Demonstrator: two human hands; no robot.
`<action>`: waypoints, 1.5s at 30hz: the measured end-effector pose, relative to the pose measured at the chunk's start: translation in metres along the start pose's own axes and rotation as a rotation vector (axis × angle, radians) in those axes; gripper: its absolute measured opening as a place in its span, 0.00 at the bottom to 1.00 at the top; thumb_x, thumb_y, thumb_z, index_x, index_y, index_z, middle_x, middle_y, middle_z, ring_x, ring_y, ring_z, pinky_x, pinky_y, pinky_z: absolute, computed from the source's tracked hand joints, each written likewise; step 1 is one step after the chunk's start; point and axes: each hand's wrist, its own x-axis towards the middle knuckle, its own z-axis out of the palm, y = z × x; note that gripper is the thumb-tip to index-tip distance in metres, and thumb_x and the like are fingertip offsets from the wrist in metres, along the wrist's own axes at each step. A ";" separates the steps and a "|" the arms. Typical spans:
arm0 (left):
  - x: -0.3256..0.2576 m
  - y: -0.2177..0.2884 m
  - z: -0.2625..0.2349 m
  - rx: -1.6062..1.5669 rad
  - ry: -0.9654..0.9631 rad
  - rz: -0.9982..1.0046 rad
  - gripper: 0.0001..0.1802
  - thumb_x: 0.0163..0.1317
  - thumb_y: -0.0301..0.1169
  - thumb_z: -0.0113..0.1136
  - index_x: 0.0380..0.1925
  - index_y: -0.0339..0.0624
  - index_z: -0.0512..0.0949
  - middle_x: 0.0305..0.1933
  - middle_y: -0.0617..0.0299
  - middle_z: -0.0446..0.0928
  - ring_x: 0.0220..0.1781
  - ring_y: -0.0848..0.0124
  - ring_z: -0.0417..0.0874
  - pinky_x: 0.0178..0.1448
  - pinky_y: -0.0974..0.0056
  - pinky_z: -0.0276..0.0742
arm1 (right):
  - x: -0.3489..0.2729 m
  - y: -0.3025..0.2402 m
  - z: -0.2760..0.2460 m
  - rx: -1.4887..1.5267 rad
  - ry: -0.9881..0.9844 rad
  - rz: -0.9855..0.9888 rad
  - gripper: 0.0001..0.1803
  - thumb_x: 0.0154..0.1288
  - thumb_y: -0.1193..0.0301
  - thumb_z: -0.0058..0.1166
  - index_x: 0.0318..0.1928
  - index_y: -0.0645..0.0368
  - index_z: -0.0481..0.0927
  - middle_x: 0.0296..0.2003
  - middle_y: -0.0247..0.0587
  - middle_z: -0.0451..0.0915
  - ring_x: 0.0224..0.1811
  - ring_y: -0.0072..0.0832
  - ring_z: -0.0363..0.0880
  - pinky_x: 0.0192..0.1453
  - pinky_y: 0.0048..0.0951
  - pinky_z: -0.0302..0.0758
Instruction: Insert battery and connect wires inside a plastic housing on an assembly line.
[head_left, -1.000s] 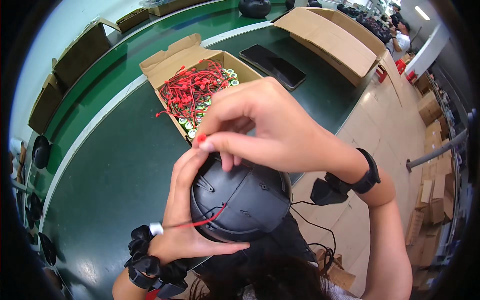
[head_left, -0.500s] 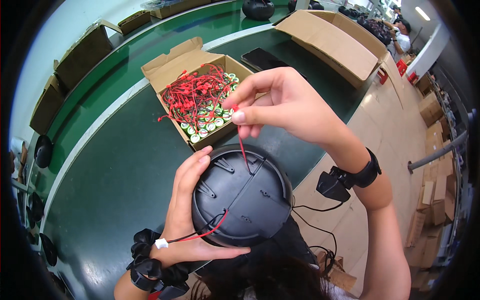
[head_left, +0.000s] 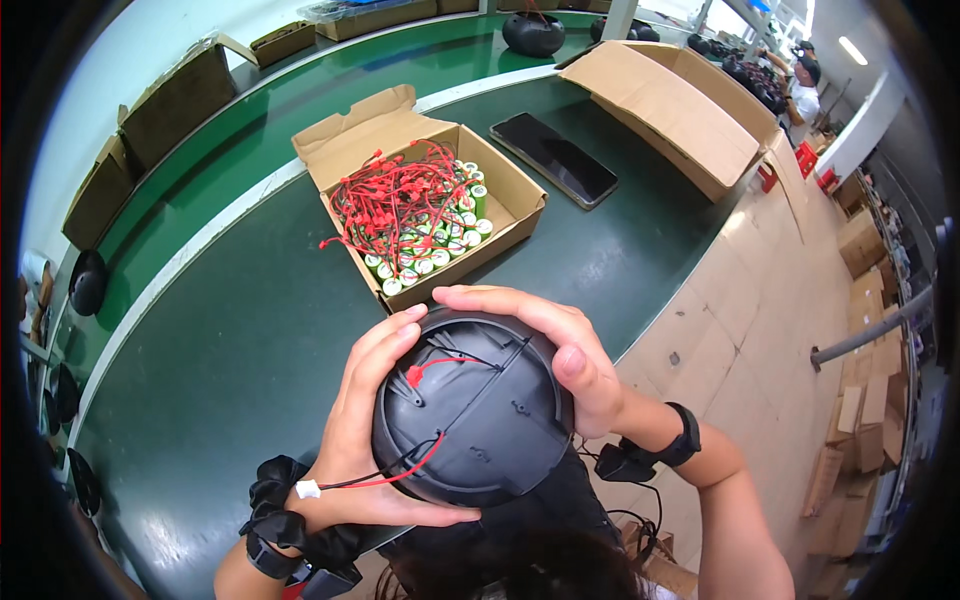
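Note:
Both my hands hold a round black plastic housing (head_left: 475, 415), its flat underside facing up. My left hand (head_left: 365, 440) cups its left and lower rim. My right hand (head_left: 560, 345) wraps over the top and right rim. A red and black wire pair with a white plug (head_left: 307, 489) trails from the housing over my left wrist. A short red lead with a red connector (head_left: 414, 375) lies on the housing near my left fingertips. Just beyond stands an open cardboard box (head_left: 515, 205) of green cylindrical cells (head_left: 425, 262) under a tangle of red wires (head_left: 395, 195).
The green table (head_left: 230, 340) ends close to my right. A black phone (head_left: 553, 158) lies behind the box, beside a large open carton (head_left: 680, 115). More cartons line the far left edge. Black round housings (head_left: 533, 32) sit at the back. A person (head_left: 803, 85) stands far right.
My right hand, which was lifted above the housing pulling a red wire, has come down and now grips the housing's rim. The red lead now rests on the housing.

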 end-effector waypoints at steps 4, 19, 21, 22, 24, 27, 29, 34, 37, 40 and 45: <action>-0.002 -0.003 -0.003 -0.009 -0.006 0.008 0.68 0.26 0.45 0.85 0.68 0.40 0.53 0.69 0.40 0.55 0.71 0.47 0.60 0.71 0.49 0.59 | 0.002 0.003 0.005 0.003 0.056 -0.041 0.38 0.69 0.46 0.39 0.57 0.73 0.71 0.55 0.60 0.75 0.61 0.44 0.74 0.65 0.36 0.66; 0.000 -0.002 0.001 -0.014 0.013 0.024 0.68 0.26 0.45 0.85 0.68 0.40 0.54 0.69 0.40 0.56 0.71 0.47 0.60 0.71 0.49 0.58 | 0.004 0.003 -0.005 0.045 -0.054 0.035 0.48 0.66 0.37 0.32 0.61 0.76 0.66 0.62 0.62 0.67 0.65 0.42 0.69 0.69 0.38 0.63; -0.001 -0.001 0.001 -0.004 0.026 0.022 0.68 0.26 0.45 0.85 0.68 0.40 0.54 0.69 0.40 0.56 0.71 0.47 0.60 0.71 0.49 0.58 | 0.004 0.001 -0.006 0.184 -0.047 0.074 0.46 0.67 0.39 0.33 0.63 0.74 0.65 0.62 0.58 0.68 0.65 0.40 0.68 0.70 0.37 0.62; -0.001 0.000 0.000 -0.002 0.015 0.021 0.68 0.26 0.45 0.85 0.68 0.39 0.54 0.69 0.40 0.57 0.71 0.47 0.60 0.71 0.49 0.58 | 0.004 0.000 -0.007 0.323 -0.039 0.117 0.45 0.67 0.41 0.35 0.64 0.72 0.63 0.62 0.55 0.68 0.65 0.37 0.67 0.70 0.35 0.60; -0.001 -0.004 -0.001 -0.019 0.000 0.020 0.68 0.26 0.45 0.85 0.68 0.39 0.54 0.69 0.40 0.57 0.71 0.47 0.60 0.71 0.49 0.58 | 0.006 0.007 -0.005 0.276 0.015 0.100 0.45 0.68 0.41 0.33 0.65 0.72 0.62 0.62 0.55 0.69 0.65 0.37 0.68 0.69 0.35 0.62; -0.004 -0.009 -0.001 -0.042 -0.001 0.027 0.68 0.26 0.45 0.85 0.68 0.38 0.55 0.68 0.40 0.57 0.71 0.47 0.61 0.70 0.48 0.59 | 0.009 0.012 0.003 0.430 -0.042 0.179 0.41 0.69 0.44 0.34 0.62 0.73 0.66 0.60 0.54 0.72 0.62 0.36 0.71 0.68 0.34 0.64; -0.003 -0.009 0.000 -0.057 0.011 0.034 0.67 0.25 0.45 0.85 0.67 0.38 0.55 0.68 0.39 0.58 0.70 0.47 0.61 0.70 0.48 0.60 | 0.010 0.013 0.000 0.420 -0.050 0.183 0.40 0.68 0.46 0.35 0.61 0.73 0.67 0.59 0.55 0.72 0.61 0.37 0.72 0.68 0.34 0.65; -0.002 -0.008 0.001 -0.047 0.035 0.033 0.67 0.25 0.46 0.85 0.66 0.37 0.56 0.66 0.38 0.60 0.69 0.46 0.64 0.69 0.49 0.62 | 0.012 0.010 -0.002 0.332 -0.065 0.179 0.36 0.67 0.51 0.34 0.58 0.74 0.70 0.57 0.56 0.74 0.61 0.38 0.73 0.67 0.34 0.66; -0.002 -0.005 -0.001 -0.055 0.030 0.029 0.67 0.25 0.46 0.85 0.67 0.40 0.56 0.67 0.38 0.57 0.70 0.45 0.61 0.69 0.48 0.61 | 0.013 0.007 -0.002 0.325 -0.069 0.187 0.37 0.67 0.51 0.34 0.58 0.75 0.70 0.57 0.57 0.74 0.60 0.38 0.73 0.66 0.34 0.67; -0.001 -0.003 -0.002 -0.003 0.060 0.004 0.67 0.24 0.46 0.86 0.68 0.45 0.57 0.69 0.38 0.53 0.71 0.44 0.57 0.69 0.46 0.60 | 0.015 0.005 -0.004 0.306 -0.042 0.207 0.37 0.66 0.51 0.35 0.58 0.76 0.69 0.57 0.58 0.74 0.59 0.38 0.75 0.65 0.34 0.68; -0.016 0.006 -0.017 0.098 0.158 -0.099 0.66 0.25 0.47 0.85 0.68 0.45 0.56 0.68 0.41 0.54 0.70 0.46 0.59 0.70 0.45 0.59 | 0.018 -0.014 -0.003 0.113 0.116 0.081 0.41 0.66 0.46 0.38 0.58 0.79 0.69 0.57 0.61 0.73 0.59 0.40 0.74 0.66 0.35 0.67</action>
